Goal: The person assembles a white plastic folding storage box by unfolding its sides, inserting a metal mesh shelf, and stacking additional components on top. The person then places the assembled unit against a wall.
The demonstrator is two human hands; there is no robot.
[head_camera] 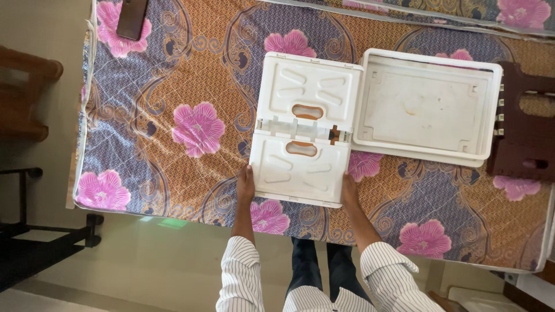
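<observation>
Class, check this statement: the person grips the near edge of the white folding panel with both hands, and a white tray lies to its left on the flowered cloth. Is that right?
Not quite. The head view shows the white tray lying to the right of the white folding panel, not its left. The rest holds: the left hand and right hand grip the panel's near edge on the flowered cloth.

1. Light: soft, even daylight; bright overall, no harsh glare.
2. Shadows: faint, short ones under the white panels (303, 130) and tray (428, 104).
3. Dim zone: left edge, floor (34, 190) darker.
4. Reflection: pale green patch on the floor below the bed (173, 86).
5. Focus: sharp centre; slight softness and wide-angle bending at the edges.
</observation>
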